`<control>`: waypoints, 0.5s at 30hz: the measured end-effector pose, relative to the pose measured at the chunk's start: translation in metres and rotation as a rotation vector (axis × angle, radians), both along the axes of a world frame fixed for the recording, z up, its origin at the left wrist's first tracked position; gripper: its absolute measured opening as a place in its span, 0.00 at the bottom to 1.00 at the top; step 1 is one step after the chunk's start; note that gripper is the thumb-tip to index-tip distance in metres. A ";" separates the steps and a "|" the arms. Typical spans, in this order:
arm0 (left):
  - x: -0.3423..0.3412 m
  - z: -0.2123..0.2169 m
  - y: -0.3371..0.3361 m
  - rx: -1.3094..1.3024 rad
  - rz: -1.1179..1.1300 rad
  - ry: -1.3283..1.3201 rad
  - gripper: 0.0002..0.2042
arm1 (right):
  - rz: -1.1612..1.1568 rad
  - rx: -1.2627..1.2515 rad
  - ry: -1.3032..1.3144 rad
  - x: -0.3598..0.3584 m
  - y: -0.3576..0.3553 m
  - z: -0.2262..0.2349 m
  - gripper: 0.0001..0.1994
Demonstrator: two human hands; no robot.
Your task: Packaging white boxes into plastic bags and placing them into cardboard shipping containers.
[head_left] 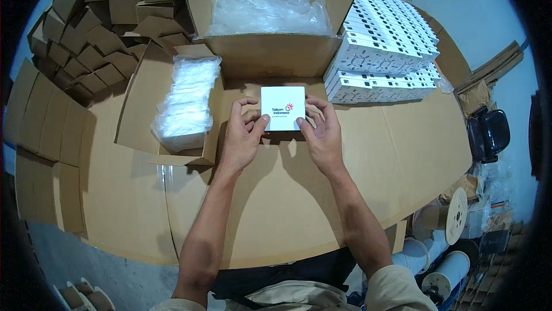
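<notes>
The box [282,108] I hold bears dark lettering [280,111] beside a red emblem [289,106]; the stacked boxes [385,46] seem printed too, but too small to read.

Overhead light throws shadows onto the tabletop cardboard [402,156]; edges bend toward the black rim.

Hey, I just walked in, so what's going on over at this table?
The person's left hand and right hand hold a square white box between them, printed face up, over the cardboard-covered table. To the left, an open carton holds a row of plastic-wrapped items. Ahead, a larger open carton contains crumpled clear plastic, and stacked white boxes stand on the right.
</notes>
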State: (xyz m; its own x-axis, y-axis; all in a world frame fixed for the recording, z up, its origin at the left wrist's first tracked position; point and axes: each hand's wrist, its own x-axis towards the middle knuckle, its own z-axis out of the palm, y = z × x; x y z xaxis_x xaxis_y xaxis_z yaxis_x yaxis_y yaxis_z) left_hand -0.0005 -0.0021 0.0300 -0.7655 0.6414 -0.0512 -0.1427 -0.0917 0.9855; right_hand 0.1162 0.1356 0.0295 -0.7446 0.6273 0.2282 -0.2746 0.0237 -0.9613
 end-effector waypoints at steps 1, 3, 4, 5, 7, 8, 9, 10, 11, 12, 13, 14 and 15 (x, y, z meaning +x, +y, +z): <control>0.000 -0.001 -0.001 0.000 -0.001 -0.003 0.20 | 0.031 0.005 -0.065 0.001 0.004 0.000 0.26; 0.002 0.000 0.000 0.001 -0.056 -0.035 0.20 | 0.032 0.018 -0.076 0.000 0.010 -0.002 0.26; 0.001 -0.002 0.000 0.001 -0.063 -0.037 0.20 | 0.040 0.030 -0.084 0.000 0.012 -0.003 0.26; -0.001 -0.004 0.000 0.000 -0.073 0.033 0.20 | 0.034 0.031 -0.085 0.000 0.014 -0.002 0.26; -0.003 -0.007 -0.002 -0.043 -0.091 0.109 0.17 | 0.087 0.010 -0.046 0.001 0.016 -0.001 0.25; -0.003 -0.005 -0.002 -0.042 -0.099 0.109 0.17 | 0.079 0.011 -0.047 0.001 0.018 -0.003 0.25; -0.003 -0.004 -0.001 -0.071 -0.099 0.123 0.17 | 0.077 0.038 -0.055 0.002 0.020 -0.005 0.25; -0.002 -0.004 -0.001 -0.100 -0.100 0.136 0.17 | 0.074 0.065 -0.065 0.002 0.021 -0.008 0.24; -0.004 -0.007 -0.001 -0.102 -0.101 0.136 0.17 | 0.073 0.063 -0.064 0.002 0.022 -0.010 0.24; -0.006 -0.011 -0.002 -0.124 -0.095 0.199 0.17 | 0.082 0.058 -0.071 0.001 0.022 -0.012 0.23; -0.007 -0.014 -0.003 -0.145 -0.089 0.261 0.16 | 0.091 0.053 -0.079 0.001 0.022 -0.014 0.22; -0.008 -0.014 -0.003 -0.145 -0.093 0.260 0.16 | 0.087 0.053 -0.080 0.002 0.023 -0.016 0.22; -0.008 -0.014 -0.003 -0.183 -0.103 0.290 0.16 | 0.082 0.069 -0.118 0.003 0.024 -0.017 0.22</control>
